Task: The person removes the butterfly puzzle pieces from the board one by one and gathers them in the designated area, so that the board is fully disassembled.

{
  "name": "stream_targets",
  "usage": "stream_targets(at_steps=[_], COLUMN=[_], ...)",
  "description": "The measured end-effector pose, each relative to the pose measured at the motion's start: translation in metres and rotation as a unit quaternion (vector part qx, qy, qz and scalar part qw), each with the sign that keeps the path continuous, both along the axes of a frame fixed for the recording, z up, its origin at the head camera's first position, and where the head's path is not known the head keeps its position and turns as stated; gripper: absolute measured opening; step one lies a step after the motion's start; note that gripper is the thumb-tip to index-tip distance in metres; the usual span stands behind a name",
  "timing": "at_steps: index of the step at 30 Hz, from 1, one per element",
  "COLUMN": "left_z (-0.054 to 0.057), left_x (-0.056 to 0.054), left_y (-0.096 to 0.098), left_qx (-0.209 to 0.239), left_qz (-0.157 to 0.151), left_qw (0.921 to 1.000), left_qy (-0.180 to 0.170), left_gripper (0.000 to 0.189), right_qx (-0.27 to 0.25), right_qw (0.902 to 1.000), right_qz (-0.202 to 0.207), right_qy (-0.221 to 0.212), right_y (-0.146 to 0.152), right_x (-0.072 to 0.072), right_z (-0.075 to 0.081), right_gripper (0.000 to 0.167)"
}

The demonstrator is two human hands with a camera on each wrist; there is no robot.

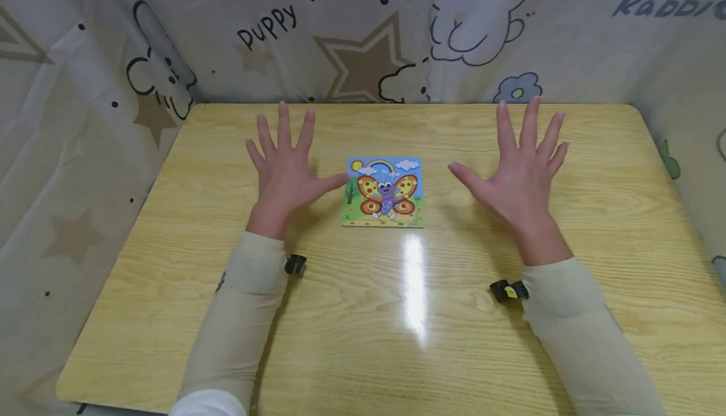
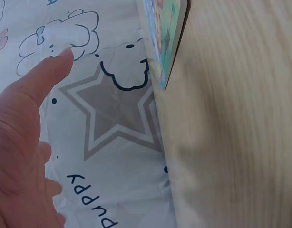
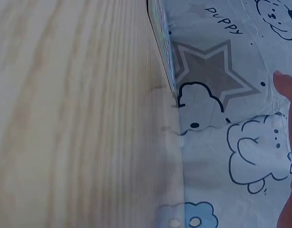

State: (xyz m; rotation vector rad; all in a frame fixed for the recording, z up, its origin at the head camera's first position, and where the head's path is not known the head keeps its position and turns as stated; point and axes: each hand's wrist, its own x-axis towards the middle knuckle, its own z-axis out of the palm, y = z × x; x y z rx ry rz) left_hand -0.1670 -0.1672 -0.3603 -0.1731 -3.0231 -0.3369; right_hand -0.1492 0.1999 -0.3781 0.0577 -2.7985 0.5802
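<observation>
A square butterfly puzzle point(image 1: 387, 196) lies flat on the wooden table, showing a sun, a rainbow and clouds above the butterfly. To its left my left hand point(image 1: 286, 173) is spread with straight fingers, the thumb tip reaching the puzzle's left edge in the head view; whether it touches I cannot tell. My right hand point(image 1: 524, 183) is spread as well, apart from the puzzle on the right. Neither hand holds anything. The left wrist view shows my left thumb point(image 2: 51, 73) above the table and the puzzle's edge point(image 2: 172, 38). In the right wrist view only part of my right hand point(image 3: 291, 118) appears.
The table point(image 1: 351, 328) has rounded corners and a bright light reflection in front of the puzzle. A printed curtain point(image 1: 227, 0) with stars and cartoon animals stands along its back and sides. Small black devices point(image 1: 295, 265) sit at both wrists.
</observation>
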Motion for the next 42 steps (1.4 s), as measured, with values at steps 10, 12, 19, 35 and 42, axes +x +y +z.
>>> stream_targets(at_steps=[10,12,19,35,42], left_z=[-0.014,-0.016,-0.022,-0.034,-0.04], left_x=[-0.004,-0.004,-0.004,-0.006,-0.007], left_y=[0.006,0.008,0.016,0.03,0.029], left_qx=[0.031,0.038,0.061,0.071,0.061], left_qz=[-0.016,-0.019,-0.022,-0.051,-0.054], left_qw=[0.9986,0.9981,0.9958,0.9909,0.9905], left_qy=[-0.04,-0.045,-0.065,-0.102,-0.111], left_gripper=[0.122,0.121,0.118,0.109,0.099], right_qx=[-0.056,-0.066,-0.097,-0.117,-0.136], right_qw=[0.9884,0.9847,0.9771,0.9717,0.9655], right_qz=[0.069,0.081,0.114,0.2,0.222], right_qy=[0.123,0.14,0.151,0.046,-0.004], right_y=[-0.039,-0.047,-0.076,-0.119,-0.13], right_x=[-0.013,-0.017,-0.03,-0.045,-0.048], right_z=[-0.009,-0.011,-0.014,-0.022,-0.034], right_gripper=[0.104,0.103,0.103,0.098,0.095])
